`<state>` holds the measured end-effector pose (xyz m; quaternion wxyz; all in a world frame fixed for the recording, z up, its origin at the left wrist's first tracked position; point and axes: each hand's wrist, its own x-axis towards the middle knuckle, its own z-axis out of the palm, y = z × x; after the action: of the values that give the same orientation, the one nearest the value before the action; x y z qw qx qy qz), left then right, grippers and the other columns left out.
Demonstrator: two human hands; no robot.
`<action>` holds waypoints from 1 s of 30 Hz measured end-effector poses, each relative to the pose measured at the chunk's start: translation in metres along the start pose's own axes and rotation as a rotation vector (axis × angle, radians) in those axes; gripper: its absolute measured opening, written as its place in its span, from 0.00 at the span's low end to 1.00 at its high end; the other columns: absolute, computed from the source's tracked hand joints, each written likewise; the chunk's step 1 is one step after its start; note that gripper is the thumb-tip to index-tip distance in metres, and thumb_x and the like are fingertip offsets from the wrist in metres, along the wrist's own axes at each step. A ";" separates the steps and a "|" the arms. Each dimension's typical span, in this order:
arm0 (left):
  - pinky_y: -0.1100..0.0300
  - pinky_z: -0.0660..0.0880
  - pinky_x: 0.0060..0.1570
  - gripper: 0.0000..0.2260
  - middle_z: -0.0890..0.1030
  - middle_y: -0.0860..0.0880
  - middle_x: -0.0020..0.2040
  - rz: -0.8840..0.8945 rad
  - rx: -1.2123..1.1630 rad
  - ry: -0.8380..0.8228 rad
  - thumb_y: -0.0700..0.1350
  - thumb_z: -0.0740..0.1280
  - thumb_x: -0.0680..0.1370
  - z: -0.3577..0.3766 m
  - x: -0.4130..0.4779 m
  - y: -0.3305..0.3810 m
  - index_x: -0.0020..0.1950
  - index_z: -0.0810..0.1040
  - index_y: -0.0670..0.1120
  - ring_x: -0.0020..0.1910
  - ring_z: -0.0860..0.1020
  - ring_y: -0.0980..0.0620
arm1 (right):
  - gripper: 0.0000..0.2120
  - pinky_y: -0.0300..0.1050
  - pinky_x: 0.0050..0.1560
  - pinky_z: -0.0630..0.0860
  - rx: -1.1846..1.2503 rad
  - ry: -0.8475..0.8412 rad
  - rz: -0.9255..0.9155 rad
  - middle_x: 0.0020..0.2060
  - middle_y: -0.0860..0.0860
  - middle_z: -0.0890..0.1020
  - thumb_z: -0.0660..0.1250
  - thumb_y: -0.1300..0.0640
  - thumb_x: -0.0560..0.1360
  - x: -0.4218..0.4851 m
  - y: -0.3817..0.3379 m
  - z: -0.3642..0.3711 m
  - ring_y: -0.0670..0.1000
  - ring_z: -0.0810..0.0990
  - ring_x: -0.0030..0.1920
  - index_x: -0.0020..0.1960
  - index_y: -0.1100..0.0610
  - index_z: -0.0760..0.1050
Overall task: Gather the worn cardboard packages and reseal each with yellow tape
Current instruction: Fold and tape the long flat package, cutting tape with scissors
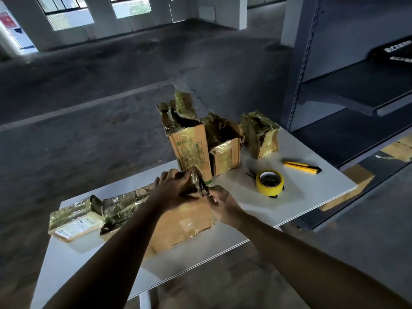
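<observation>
Cardboard box (187, 224) lay on the desk (307, 192) left of the tape (269, 182), its torn flap (196, 181) gripped by the left hand (176, 186) and pinched by the right hand (220, 204), seemingly being folded shut, so the next move would call for that tape.

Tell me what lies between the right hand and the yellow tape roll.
Nothing: the head view shows only bare white table between the right hand and the tape roll.
</observation>
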<state>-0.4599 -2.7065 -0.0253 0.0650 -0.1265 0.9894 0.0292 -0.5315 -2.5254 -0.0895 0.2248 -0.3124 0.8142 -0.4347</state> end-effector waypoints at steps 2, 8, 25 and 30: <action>0.43 0.61 0.70 0.44 0.62 0.43 0.73 -0.010 0.026 -0.024 0.74 0.62 0.71 0.001 0.003 0.001 0.80 0.51 0.58 0.70 0.59 0.41 | 0.14 0.36 0.56 0.70 -0.008 0.017 -0.036 0.61 0.61 0.75 0.60 0.60 0.82 -0.005 -0.008 -0.007 0.58 0.75 0.59 0.63 0.66 0.75; 0.36 0.43 0.74 0.48 0.49 0.43 0.81 -0.108 -0.066 -0.093 0.72 0.67 0.69 -0.010 0.002 0.008 0.81 0.44 0.59 0.79 0.46 0.39 | 0.23 0.47 0.61 0.74 0.070 -0.062 -0.007 0.68 0.59 0.72 0.64 0.60 0.81 0.007 0.007 -0.025 0.58 0.76 0.64 0.74 0.63 0.66; 0.42 0.63 0.72 0.30 0.64 0.48 0.77 0.000 -0.195 0.147 0.66 0.55 0.79 -0.013 0.021 0.060 0.77 0.63 0.52 0.75 0.63 0.45 | 0.22 0.38 0.60 0.74 0.138 -0.100 0.022 0.62 0.53 0.80 0.63 0.62 0.78 0.024 0.021 -0.051 0.49 0.79 0.61 0.72 0.58 0.70; 0.48 0.70 0.65 0.20 0.76 0.46 0.68 0.120 -0.246 0.236 0.55 0.61 0.82 -0.007 0.048 0.082 0.70 0.73 0.46 0.67 0.72 0.47 | 0.16 0.42 0.61 0.74 0.115 0.007 0.041 0.56 0.54 0.81 0.64 0.68 0.77 0.025 0.030 -0.067 0.53 0.81 0.58 0.64 0.63 0.75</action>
<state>-0.5277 -2.6401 -0.0219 -0.0693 -0.0766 0.9849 0.1390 -0.6016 -2.4921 -0.0825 0.2483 -0.2805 0.7950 -0.4771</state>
